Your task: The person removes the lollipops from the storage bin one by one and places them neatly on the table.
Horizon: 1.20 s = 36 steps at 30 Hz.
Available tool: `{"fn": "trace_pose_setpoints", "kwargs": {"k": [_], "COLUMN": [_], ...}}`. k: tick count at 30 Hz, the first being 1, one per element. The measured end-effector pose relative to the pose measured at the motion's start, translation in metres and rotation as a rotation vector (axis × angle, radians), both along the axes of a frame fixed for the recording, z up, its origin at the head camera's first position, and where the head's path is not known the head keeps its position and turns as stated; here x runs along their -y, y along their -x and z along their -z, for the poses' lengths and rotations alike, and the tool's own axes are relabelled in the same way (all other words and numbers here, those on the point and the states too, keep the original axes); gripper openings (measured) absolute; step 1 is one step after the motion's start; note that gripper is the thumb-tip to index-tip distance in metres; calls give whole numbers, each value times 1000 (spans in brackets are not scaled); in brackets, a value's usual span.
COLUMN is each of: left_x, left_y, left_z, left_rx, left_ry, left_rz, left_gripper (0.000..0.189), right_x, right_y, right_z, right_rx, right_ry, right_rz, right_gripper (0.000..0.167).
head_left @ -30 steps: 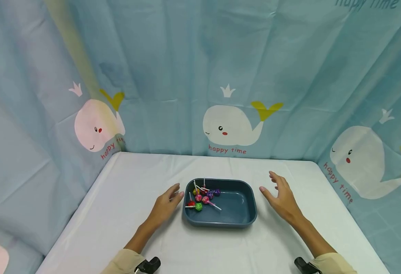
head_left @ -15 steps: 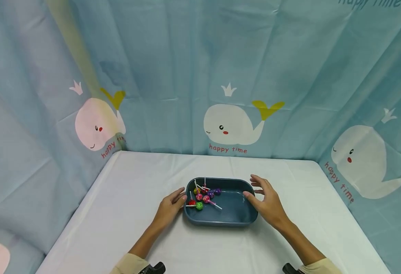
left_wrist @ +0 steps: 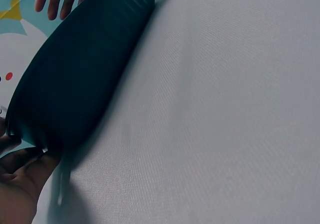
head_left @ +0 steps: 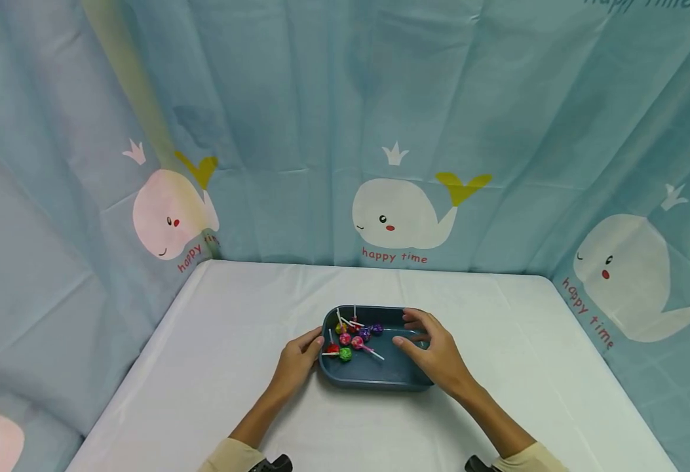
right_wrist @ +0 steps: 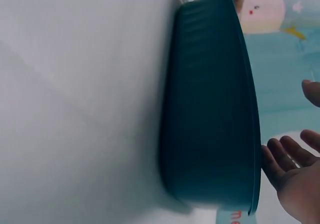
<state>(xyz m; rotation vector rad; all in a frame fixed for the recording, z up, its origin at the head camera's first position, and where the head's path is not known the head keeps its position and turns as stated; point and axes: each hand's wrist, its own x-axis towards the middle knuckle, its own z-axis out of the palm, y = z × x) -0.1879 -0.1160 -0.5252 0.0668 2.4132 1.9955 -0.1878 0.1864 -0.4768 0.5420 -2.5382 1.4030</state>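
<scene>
A dark blue-green tray (head_left: pixel 380 377) sits on the white cloth in the head view. Gathered at its left end are several lollipops, among them a green lollipop (head_left: pixel 345 354), a pink lollipop (head_left: pixel 358 342) and a purple lollipop (head_left: pixel 377 329). My left hand (head_left: pixel 295 362) holds the tray's left end, its thumb at the rim; the left wrist view shows its fingers (left_wrist: pixel 35 166) against the tray's end. Over the right end of the tray is my right hand (head_left: pixel 438 354), fingers spread and holding nothing. It hides that end's rim in the head view.
A white cloth (head_left: pixel 250 301) covers the table around the tray. Behind and at the sides hangs a light blue curtain (head_left: pixel 286 131) with printed whales. Dark wrist cameras show near both cuffs at the lower edge of the head view.
My right hand has moved left from beside the tray to over its right end. My left hand has come in from next to the tray to hold its left end.
</scene>
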Motion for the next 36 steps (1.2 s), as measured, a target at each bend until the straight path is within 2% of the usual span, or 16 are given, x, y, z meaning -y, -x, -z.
{"fn": "trace_pose_setpoints", "kwargs": {"k": [5, 14, 27, 36], "left_x": [0, 0, -1, -2], "left_y": [0, -1, 1, 0], "left_z": [1, 0, 3, 2], "left_rx": [4, -6, -15, -12], "left_ry": [43, 64, 97, 103], "left_rz": [-11, -22, -44, -53], "left_gripper": [45, 44, 42, 41], "right_x": [10, 27, 45, 54], "right_y": [1, 5, 14, 21], "right_z": [1, 5, 12, 19], "right_rx": [45, 153, 195, 242], "right_ry": [24, 51, -11, -92], "right_rz": [-28, -39, -52, -72], "right_gripper": [62, 65, 63, 61]}}
